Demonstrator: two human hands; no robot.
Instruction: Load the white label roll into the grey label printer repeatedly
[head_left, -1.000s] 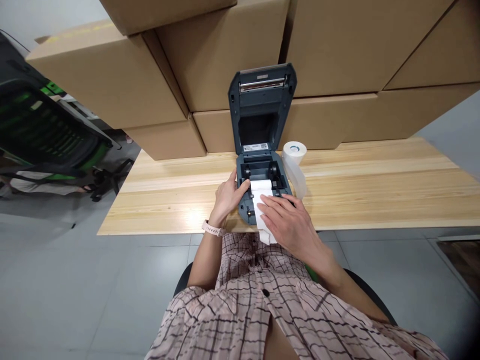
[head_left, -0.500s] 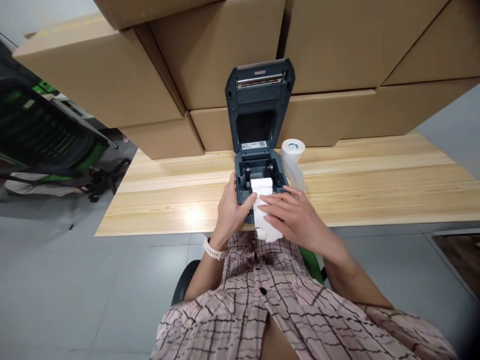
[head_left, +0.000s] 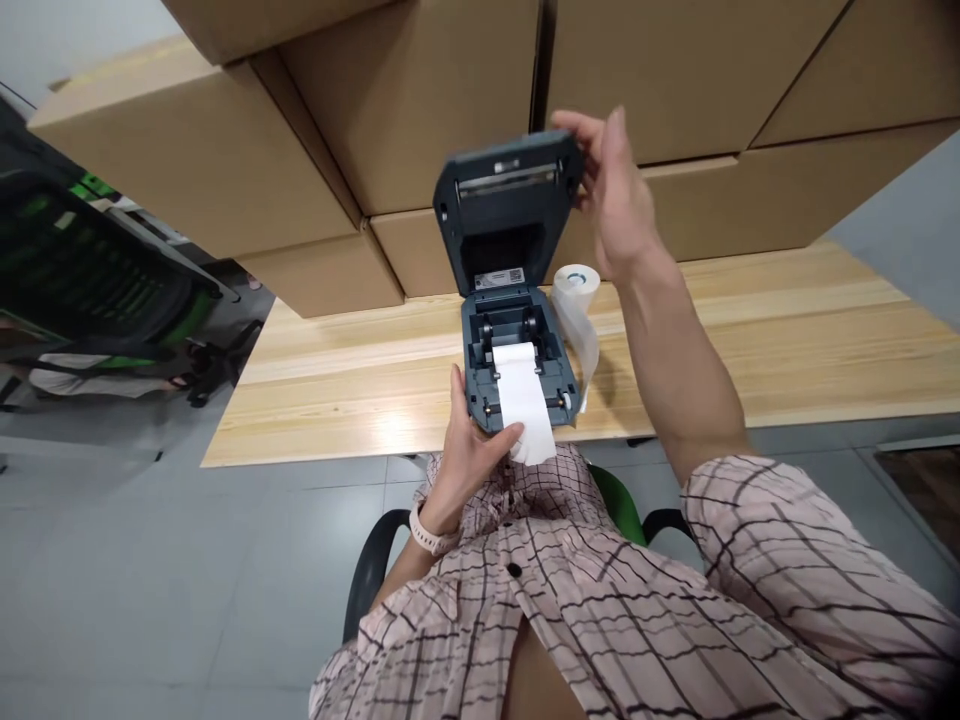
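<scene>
A dark grey label printer [head_left: 474, 335] stands at the table's front edge with its lid [head_left: 499, 215] raised and tilted partly forward. From a small roll inside, a strip of white label paper [head_left: 525, 395] runs out over the front edge and hangs down. My left hand [head_left: 472, 455] lies against the printer's front left corner, its thumb pressing on the strip and its fingers along the side, partly hidden. Up at the lid's right upper corner, my right hand [head_left: 619, 195] grips the edge; some fingertips are behind it.
To the printer's right stands a second white label roll [head_left: 576, 285] with its end trailing down. Cardboard boxes [head_left: 442, 120] are stacked along the back of the wooden table [head_left: 337, 385]. A green and black chair [head_left: 97, 270] and part of another person are at far left.
My right hand has left the paper strip and moved up to the lid's corner. The lid has tipped forward somewhat. My left hand stays at the front left corner.
</scene>
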